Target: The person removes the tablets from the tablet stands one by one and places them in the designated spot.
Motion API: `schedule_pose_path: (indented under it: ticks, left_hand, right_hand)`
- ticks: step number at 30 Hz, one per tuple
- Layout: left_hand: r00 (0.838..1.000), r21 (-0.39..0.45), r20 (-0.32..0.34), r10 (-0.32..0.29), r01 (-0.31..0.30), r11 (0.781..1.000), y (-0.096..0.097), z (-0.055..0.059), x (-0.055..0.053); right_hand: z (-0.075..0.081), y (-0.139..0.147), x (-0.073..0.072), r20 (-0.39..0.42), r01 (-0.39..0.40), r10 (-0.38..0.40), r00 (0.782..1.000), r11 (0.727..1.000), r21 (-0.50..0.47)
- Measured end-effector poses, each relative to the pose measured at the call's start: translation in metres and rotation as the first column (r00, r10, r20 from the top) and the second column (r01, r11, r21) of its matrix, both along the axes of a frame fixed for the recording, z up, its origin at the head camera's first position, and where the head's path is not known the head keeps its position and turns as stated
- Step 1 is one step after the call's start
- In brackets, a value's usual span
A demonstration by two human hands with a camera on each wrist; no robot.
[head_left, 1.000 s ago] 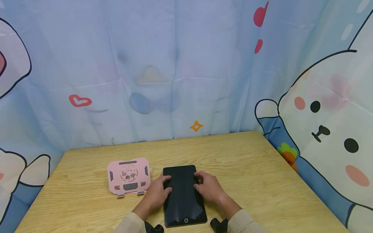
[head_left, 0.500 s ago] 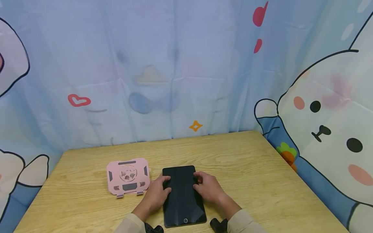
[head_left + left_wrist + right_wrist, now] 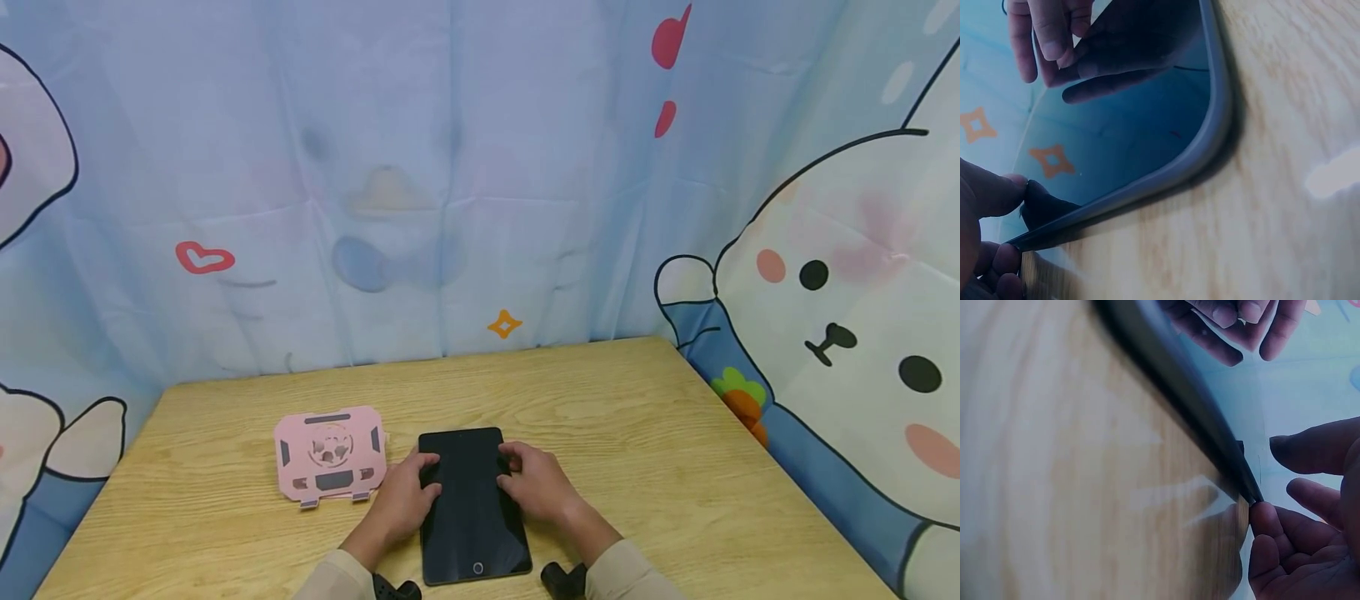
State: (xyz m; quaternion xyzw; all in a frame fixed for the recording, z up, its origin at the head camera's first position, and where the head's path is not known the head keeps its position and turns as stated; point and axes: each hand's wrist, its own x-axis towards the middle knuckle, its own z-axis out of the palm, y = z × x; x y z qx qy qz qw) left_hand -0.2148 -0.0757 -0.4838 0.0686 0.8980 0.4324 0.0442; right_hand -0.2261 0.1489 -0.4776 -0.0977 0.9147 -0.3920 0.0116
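A black tablet with a round home button lies screen up on the table, its short side towards me. My left hand holds its left edge, thumb over the screen and fingertips at the rim; in the left wrist view the thumb meets its reflection. On the opposite edge is my right hand, fingers curled at the side, thumb over the screen margin. Fingertips touch the tablet's rim in the right wrist view. Just left of my left hand lies a pink stand with cutouts and two small front lips.
The wooden table runs back to a blue cartoon-printed curtain along its far and right sides. Black wrist devices sit by both sleeve cuffs, close to the tablet's near end.
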Motion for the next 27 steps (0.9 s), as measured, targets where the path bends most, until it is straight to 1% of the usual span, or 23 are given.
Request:
schedule_pose_path:
  ticks: [5, 15, 20, 23, 25, 27]
  left_hand:
    - [1.0, 0.0, 0.005, 0.004, -0.004, 1.0, 0.0011, 0.0011, 0.0009]
    - [1.0, -0.01, 0.001, -0.022, 0.022, 1.0, -0.0008, 0.0003, -0.0008]
    - [1.0, 0.005, 0.008, -0.026, 0.026, 1.0, -0.0015, 0.0002, -0.002]
    - [0.999, 0.011, -0.026, -0.024, 0.025, 1.0, -0.001, 0.0016, -0.0025]
    - [0.997, 0.009, -0.07, -0.02, 0.02, 1.0, -0.0003, 0.0035, -0.0027]
    - [0.992, -0.008, -0.129, -0.012, 0.011, 1.0, 0.0003, 0.0064, -0.0032]
  right_hand:
    - [0.0, 0.0008, -0.0006, -0.009, -0.007, 0.007, 1.0, 1.0, 0.013]
    - [0.0032, 0.0002, -0.0006, 0.026, -0.005, 0.006, 1.0, 1.0, -0.013]
    - [0.004, 0.0017, -0.0005, 0.039, -0.013, 0.013, 0.999, 1.0, -0.017]
    - [0.0039, 0.0026, -0.0009, 0.031, -0.023, 0.023, 0.999, 1.0, -0.013]
    - [0.004, 0.0029, -0.0012, 0.016, -0.031, 0.032, 0.999, 0.999, -0.011]
    - [0.0046, 0.0029, -0.0018, -0.005, -0.041, 0.041, 0.999, 0.999, -0.006]
